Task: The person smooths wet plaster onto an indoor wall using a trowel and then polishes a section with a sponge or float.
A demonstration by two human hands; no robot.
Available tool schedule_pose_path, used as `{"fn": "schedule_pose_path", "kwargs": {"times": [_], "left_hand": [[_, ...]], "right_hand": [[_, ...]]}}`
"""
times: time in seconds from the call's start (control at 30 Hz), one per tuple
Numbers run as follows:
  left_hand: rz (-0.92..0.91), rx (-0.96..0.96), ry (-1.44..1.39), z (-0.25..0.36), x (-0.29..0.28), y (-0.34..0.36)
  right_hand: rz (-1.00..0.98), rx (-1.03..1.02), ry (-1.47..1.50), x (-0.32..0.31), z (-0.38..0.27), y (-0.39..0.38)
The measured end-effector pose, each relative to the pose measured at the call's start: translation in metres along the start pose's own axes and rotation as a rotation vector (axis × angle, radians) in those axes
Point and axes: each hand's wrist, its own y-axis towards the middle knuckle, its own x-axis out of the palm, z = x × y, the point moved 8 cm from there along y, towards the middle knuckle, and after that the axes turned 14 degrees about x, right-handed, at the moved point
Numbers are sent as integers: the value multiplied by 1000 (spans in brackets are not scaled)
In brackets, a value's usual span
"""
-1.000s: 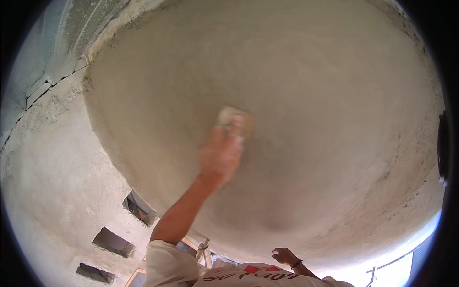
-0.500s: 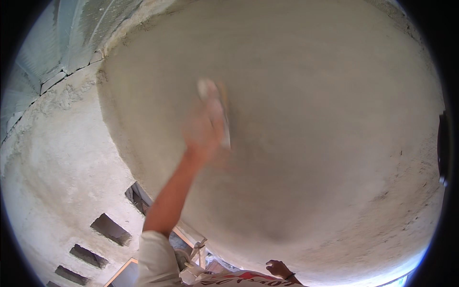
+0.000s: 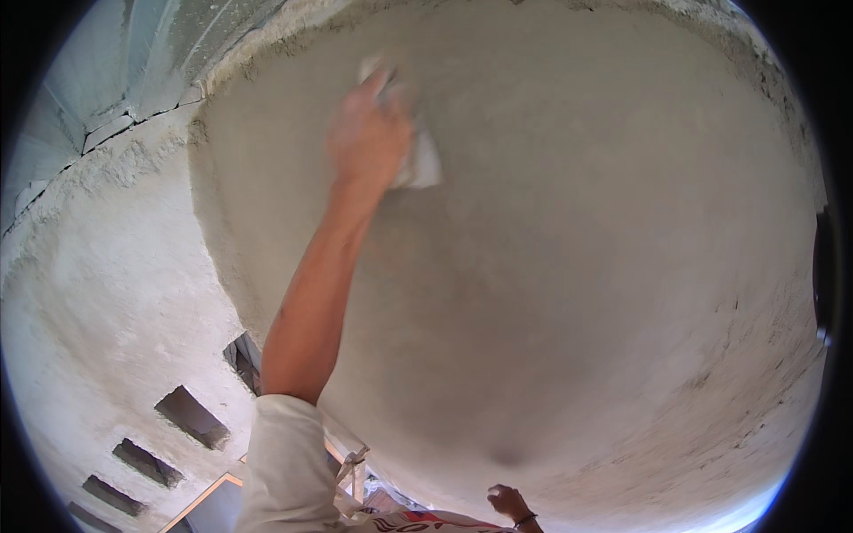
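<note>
My left hand (image 3: 369,142), smeared by motion, is closed on a plastering trowel (image 3: 424,164) high on the wall. The trowel's pale flat blade shows to the right of my fingers and lies against or very close to the grey plaster (image 3: 569,195); its handle is mostly hidden in my grip. My left arm reaches up from a light short sleeve. Down at the lower edge, my right hand (image 3: 508,502) hangs with a dark band at its wrist. Its fingers are loosely bent and apart, and nothing shows in them.
Left of the wet plaster's edge is a paler, rough wall (image 3: 98,302) with several rectangular openings (image 3: 191,416). Corrugated translucent sheeting (image 3: 151,53) meets the wall top at upper left. A wooden frame (image 3: 209,497) and timber pieces (image 3: 354,471) stand below. A dark object (image 3: 825,275) borders the right rim.
My left hand has moved the trowel up the wall, and more of its blade face shows now. The whole view has shifted slightly. My right hand stays low, nearly where it was.
</note>
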Motion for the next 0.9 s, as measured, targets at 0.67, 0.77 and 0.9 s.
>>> {"fn": "schedule_pose_path", "kwargs": {"times": [0.67,0.77,0.9], "left_hand": [[70,512,1,180,34,-40],[-60,592,-56,159,50,-115],[-62,388,-122,79,41,-100]], "right_hand": [[-270,-206,-233,39,-22,-4],[-255,30,23,12,-31,8],[-70,145,163,-11,-2,-4]]}}
